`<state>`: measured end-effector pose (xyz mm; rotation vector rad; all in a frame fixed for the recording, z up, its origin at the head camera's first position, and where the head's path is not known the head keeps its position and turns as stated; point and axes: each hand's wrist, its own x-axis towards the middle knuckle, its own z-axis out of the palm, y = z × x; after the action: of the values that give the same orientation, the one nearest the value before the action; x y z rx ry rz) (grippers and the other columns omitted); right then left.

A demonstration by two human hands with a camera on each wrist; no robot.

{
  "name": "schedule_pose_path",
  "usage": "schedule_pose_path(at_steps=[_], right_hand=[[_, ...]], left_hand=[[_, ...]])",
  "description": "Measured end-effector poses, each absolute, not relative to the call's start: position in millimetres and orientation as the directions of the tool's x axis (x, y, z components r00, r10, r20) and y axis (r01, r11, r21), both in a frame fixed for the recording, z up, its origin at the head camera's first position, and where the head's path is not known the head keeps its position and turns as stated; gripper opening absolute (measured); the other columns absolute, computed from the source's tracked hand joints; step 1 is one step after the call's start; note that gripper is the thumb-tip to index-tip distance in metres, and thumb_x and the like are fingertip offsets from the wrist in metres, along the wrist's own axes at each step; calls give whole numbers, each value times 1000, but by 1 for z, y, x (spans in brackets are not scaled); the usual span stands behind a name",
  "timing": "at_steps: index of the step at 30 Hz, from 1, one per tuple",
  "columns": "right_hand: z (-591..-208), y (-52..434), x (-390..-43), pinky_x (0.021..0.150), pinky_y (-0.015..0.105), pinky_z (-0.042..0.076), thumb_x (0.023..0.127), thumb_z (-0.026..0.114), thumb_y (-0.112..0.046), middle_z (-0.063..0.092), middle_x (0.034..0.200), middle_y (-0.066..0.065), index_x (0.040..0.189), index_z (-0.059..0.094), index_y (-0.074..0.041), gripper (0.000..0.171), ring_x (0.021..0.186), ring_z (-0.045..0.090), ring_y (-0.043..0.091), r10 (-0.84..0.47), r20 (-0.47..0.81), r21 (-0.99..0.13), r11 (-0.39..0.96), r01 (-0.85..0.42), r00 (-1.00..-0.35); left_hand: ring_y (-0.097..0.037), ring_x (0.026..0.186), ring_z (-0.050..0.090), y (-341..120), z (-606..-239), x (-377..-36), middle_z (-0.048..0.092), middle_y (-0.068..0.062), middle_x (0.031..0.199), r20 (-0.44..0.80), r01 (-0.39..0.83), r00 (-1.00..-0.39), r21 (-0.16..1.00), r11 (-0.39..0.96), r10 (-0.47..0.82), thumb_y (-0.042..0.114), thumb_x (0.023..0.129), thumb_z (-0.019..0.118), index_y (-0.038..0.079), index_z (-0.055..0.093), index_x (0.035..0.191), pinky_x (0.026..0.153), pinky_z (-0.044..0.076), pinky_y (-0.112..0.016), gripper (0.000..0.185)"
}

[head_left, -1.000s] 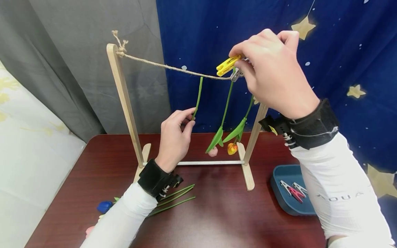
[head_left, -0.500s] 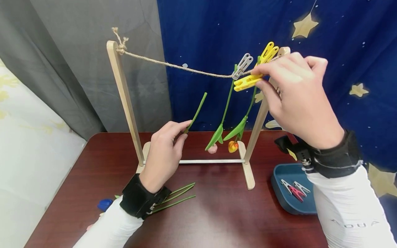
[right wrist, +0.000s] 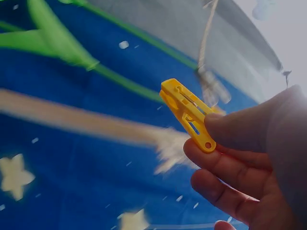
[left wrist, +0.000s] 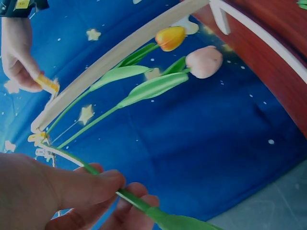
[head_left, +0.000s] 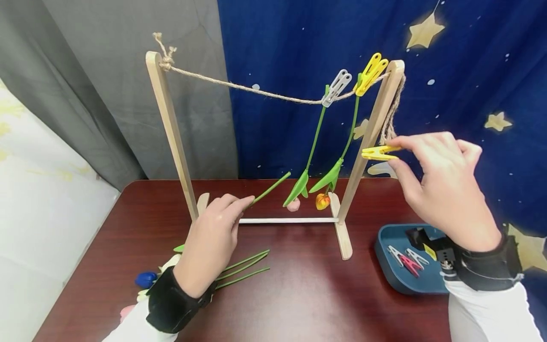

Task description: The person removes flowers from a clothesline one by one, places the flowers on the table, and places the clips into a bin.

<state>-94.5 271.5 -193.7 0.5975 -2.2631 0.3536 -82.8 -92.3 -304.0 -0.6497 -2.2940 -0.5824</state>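
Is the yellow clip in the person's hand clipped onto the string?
No, the right hand pinches the yellow clip in the air beside the wooden post, well below the string.

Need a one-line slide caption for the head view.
Right hand pinches a yellow clothespin; left hand holds a green stem.

A dark reddish-brown glossy wooden tabletop (head_left: 299, 294) fills the lower part of the head view, with soft light reflecting off its polished surface. Behind its far edge hangs a deep blue fabric backdrop printed with pale gold stars and white dots (head_left: 470, 61). Left of that backdrop hangs a plain grey curtain (head_left: 107, 95). Left of the tabletop lies a white cloth with faint yellow patterning (head_left: 38, 209).
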Motion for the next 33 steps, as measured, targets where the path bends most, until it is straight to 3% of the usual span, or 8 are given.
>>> schedule_pose_path(at_steps=[4, 14, 23, 33], right_hand=[[-216, 293, -94, 92, 69, 20, 89, 80, 2, 68, 120, 28, 126, 71, 1, 38, 116, 50, 47, -249, 707, -122, 879, -462, -661], [-271, 343, -96, 84, 71, 20, 92, 76, -5, 66, 117, 33, 123, 70, 3, 33, 114, 49, 54, -116, 608, -219, 926, -306, -785], [-320, 385, -87, 82, 74, 21, 91, 77, -5, 64, 112, 35, 121, 68, 6, 33, 104, 49, 54, -15, 489, -271, 948, -168, -872], [-369, 431, -81, 71, 73, 22, 95, 74, -13, 64, 117, 42, 123, 65, 6, 35, 100, 56, 60, 111, 291, -286, 958, 24, -950]], left_hand=[[-27, 91, 66, -98, -311, -74, 71, -7, 103, 640, 549, -698, 190, 814, 322, -19, 85, 72, 6, 75, 128, 71, 59, -39, 49], [-29, 93, 65, -114, -338, -60, 68, -5, 103, 579, 495, -736, 105, 862, 352, -25, 77, 70, 8, 74, 125, 65, 59, -41, 58], [-27, 85, 58, -122, -366, -49, 65, -6, 97, 522, 449, -773, 47, 892, 362, -15, 85, 78, 8, 77, 121, 59, 56, -35, 43], [-25, 77, 55, -120, -398, -36, 58, -7, 88, 508, 460, -746, -75, 885, 431, -6, 80, 80, 7, 77, 110, 54, 51, -33, 33]])
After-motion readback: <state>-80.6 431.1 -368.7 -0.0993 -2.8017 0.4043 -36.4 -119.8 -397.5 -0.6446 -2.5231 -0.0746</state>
